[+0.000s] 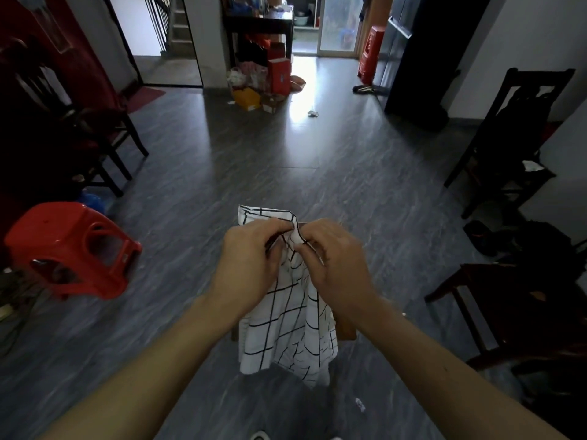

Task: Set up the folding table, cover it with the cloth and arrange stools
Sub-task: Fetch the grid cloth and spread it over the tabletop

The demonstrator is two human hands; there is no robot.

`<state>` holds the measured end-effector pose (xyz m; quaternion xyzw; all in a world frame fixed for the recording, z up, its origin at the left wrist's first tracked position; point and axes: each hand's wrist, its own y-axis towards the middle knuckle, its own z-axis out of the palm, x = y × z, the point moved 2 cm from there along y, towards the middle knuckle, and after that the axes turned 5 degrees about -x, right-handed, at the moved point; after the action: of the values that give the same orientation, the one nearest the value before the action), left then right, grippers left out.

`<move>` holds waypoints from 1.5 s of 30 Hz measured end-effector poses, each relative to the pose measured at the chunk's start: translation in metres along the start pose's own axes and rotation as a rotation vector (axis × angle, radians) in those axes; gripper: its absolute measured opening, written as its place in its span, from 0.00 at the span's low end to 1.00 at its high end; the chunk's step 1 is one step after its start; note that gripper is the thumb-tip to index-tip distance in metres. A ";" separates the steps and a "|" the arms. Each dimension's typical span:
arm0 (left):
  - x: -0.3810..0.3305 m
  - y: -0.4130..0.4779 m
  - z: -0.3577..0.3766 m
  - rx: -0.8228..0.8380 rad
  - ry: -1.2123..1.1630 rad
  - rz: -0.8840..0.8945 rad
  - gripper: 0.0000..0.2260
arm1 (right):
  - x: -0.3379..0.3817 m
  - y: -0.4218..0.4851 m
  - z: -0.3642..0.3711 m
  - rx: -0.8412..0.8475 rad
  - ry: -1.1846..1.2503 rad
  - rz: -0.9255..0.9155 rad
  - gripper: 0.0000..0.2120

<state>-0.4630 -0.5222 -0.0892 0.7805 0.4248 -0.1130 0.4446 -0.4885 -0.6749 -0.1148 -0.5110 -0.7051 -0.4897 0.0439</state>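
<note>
The left hand [251,258] and right hand [336,262], fingers curled, each pinch the top edge of a white fabric cloth with black grid lines [282,331] — it hangs bunched between them above the grey streaked floor [222,160]. A red plastic stool [70,249] stands well off to the left.

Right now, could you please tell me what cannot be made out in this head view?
- folding table: only brown slivers show; the cloth and both hands hide its top and legs.
- cloth: bunched between the left hand and right hand, so its full extent is unreadable.
- left chairs: lost in shadow.
- far red stools: too small to count.
</note>
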 end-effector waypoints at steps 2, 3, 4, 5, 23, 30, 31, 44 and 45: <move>0.009 0.001 -0.011 0.059 0.043 0.015 0.11 | -0.004 -0.001 -0.001 0.027 -0.039 0.045 0.01; 0.015 0.001 -0.017 0.103 0.060 0.026 0.10 | -0.007 -0.001 -0.001 0.038 -0.066 0.075 0.01; 0.021 0.001 -0.024 0.149 0.081 0.036 0.09 | -0.011 -0.001 -0.002 0.048 -0.095 0.109 0.02; 0.028 0.001 -0.032 0.189 0.109 0.039 0.08 | -0.016 -0.001 -0.003 0.060 -0.122 0.141 0.02; 0.128 -0.018 -0.151 0.094 0.512 -0.057 0.05 | -0.039 0.011 0.039 0.191 -0.286 0.128 0.06; 0.134 -0.027 -0.203 0.060 0.619 -0.040 0.05 | -0.030 0.024 0.114 0.211 -0.281 0.191 0.08; 0.138 -0.028 -0.212 0.053 0.649 -0.056 0.05 | -0.025 0.027 0.124 0.217 -0.271 0.180 0.09; 0.199 -0.034 -0.287 -0.094 0.867 -0.277 0.06 | 0.003 0.121 0.233 0.375 -0.087 -0.082 0.09; 0.204 -0.033 -0.286 -0.100 0.874 -0.319 0.06 | 0.000 0.128 0.239 0.379 -0.065 -0.096 0.09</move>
<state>-0.4202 -0.1734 -0.0566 0.6575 0.6917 0.1799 0.2383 -0.2859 -0.4994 -0.1551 -0.4750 -0.8093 -0.3329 0.0932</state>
